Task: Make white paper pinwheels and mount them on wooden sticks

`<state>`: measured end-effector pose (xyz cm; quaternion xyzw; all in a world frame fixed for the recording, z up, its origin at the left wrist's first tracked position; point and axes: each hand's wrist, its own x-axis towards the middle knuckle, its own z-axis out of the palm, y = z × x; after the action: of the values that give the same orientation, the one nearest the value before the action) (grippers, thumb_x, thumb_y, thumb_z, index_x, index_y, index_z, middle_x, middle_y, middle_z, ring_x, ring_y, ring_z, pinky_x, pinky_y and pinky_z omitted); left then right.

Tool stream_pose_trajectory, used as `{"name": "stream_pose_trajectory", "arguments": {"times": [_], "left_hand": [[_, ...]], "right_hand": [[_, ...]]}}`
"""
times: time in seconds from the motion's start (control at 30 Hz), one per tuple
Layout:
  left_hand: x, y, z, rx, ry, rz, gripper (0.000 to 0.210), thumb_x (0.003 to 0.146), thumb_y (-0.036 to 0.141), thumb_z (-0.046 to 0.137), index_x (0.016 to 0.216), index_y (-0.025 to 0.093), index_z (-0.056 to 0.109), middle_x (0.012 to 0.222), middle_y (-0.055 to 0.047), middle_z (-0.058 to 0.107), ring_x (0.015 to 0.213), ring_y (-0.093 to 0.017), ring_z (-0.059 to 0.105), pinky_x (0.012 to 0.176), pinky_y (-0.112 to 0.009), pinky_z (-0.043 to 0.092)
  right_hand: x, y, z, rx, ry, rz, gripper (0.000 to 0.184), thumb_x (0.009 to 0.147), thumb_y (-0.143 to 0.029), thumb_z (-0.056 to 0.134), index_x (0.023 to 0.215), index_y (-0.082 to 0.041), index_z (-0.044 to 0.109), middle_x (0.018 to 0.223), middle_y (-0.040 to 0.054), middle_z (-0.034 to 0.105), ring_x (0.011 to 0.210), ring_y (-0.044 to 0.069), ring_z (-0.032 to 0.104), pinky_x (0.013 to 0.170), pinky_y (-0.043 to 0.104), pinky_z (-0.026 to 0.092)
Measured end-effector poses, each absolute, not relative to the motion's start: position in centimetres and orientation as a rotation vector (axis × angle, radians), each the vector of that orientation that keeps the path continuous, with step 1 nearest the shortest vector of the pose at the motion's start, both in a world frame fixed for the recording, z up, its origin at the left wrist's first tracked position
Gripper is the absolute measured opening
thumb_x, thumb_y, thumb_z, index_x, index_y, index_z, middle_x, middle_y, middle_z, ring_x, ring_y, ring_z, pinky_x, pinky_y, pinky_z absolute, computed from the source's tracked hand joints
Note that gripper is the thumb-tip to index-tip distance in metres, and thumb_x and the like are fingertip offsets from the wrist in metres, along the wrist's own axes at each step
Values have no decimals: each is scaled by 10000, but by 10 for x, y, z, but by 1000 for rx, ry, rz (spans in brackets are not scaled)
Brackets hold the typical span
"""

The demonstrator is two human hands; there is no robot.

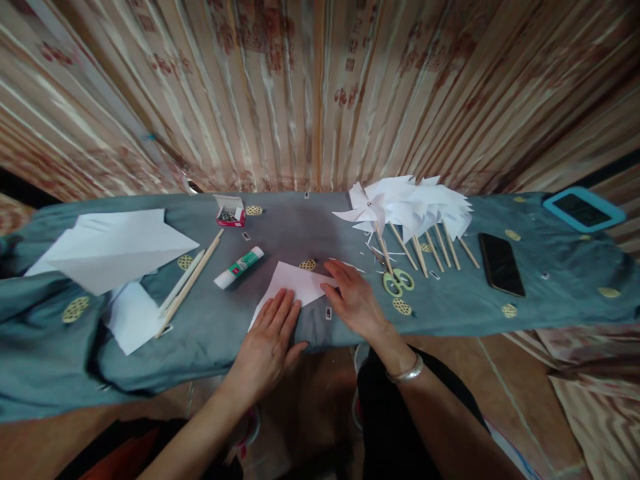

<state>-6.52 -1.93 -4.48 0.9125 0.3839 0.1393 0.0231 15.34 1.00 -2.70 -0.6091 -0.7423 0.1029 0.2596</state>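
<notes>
A folded piece of white paper [295, 280] lies at the near middle of the cloth-covered table. My left hand [273, 333] rests flat on its lower left part, fingers stretched out and the thumb apart. At the paper's right corner, my right hand [355, 300] has its thumb and curled fingers on the edge; its palm hides the corner's tip. Left of the paper lies a glue stick [239, 267], capped in white. Green-handled scissors [399, 283] are to the right of my right hand, partly under a pinwheel stick and paper scraps.
Several white paper pinwheels [410, 203] on wooden sticks lie in a row at the back right. A black phone [501, 264] and a blue-framed tablet [584, 209] are farther right. Leftward are a small box of pins [231, 212], loose sticks [193, 280] and paper sheets [115, 247].
</notes>
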Motion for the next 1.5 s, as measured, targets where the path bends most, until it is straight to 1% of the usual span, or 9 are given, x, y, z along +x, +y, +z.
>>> {"name": "stream_pose_trajectory", "arguments": {"times": [0.2,0.37,0.47,0.57,0.7,0.77,0.93,1.13,1.5], "left_hand": [[-66,-21,-42,2790,1168,375,714,880,500,549,1415,53,398,1493,-242,384,1418,-343,296,1115,-512,349],[-66,-21,-40,2797,1155,318,743,857,496,590,1412,40,397,1495,-255,372,1414,-354,296,1124,-507,330],[-67,-22,-40,2803,1140,317,740,855,492,596,1415,53,393,1504,-246,363,1421,-347,282,1132,-505,312],[-67,-23,-40,2812,1122,320,732,864,486,587,1424,64,380,1506,-234,368,1427,-330,279,1139,-502,297],[-66,-25,-39,2833,1128,309,723,865,491,583,1417,65,392,1496,-228,388,1419,-332,302,1138,-508,291],[-65,-24,-40,2828,1131,326,715,871,495,570,1419,70,392,1497,-226,388,1421,-329,298,1139,-511,286],[-66,-23,-39,2847,1086,330,730,871,512,559,1433,85,375,1502,-203,392,1421,-312,304,1144,-499,275],[-71,-30,-35,2871,1070,342,651,911,477,510,1452,147,361,1488,-151,436,1414,-268,332,1172,-493,192],[-84,-49,-34,2854,1209,315,578,918,458,501,1422,183,432,1493,-169,420,1415,-303,325,1135,-561,240]], "right_hand": [[149,20,-24,-1691,-1980,339,367,808,-326,670,1138,-167,664,1158,128,689,1096,288,619,975,459,468],[160,32,-13,-1691,-1826,820,224,744,-309,706,949,-223,735,897,37,757,798,214,692,751,347,527],[167,34,-14,-1621,-1644,1093,172,695,-285,720,842,-198,734,798,32,750,731,196,684,673,309,517],[171,30,-16,-1589,-1514,1209,251,639,-281,747,866,-177,719,743,25,735,682,184,669,631,291,497],[176,24,-15,-1596,-1399,1272,449,585,-297,781,1003,-163,684,647,-12,700,588,161,629,563,265,452],[177,21,-13,-1588,-1348,1322,466,570,-307,788,1000,-165,679,645,-15,700,582,160,627,555,264,450],[183,16,-14,-1555,-1329,1308,305,567,-308,776,826,-174,687,711,14,727,657,172,660,624,280,485],[193,3,-17,-1611,-1368,1247,270,584,-306,770,815,-189,693,690,13,733,629,176,660,582,273,482],[226,-15,-4,-1590,-1125,1278,385,472,-357,853,781,-184,702,676,7,730,594,166,645,594,287,486]]}}
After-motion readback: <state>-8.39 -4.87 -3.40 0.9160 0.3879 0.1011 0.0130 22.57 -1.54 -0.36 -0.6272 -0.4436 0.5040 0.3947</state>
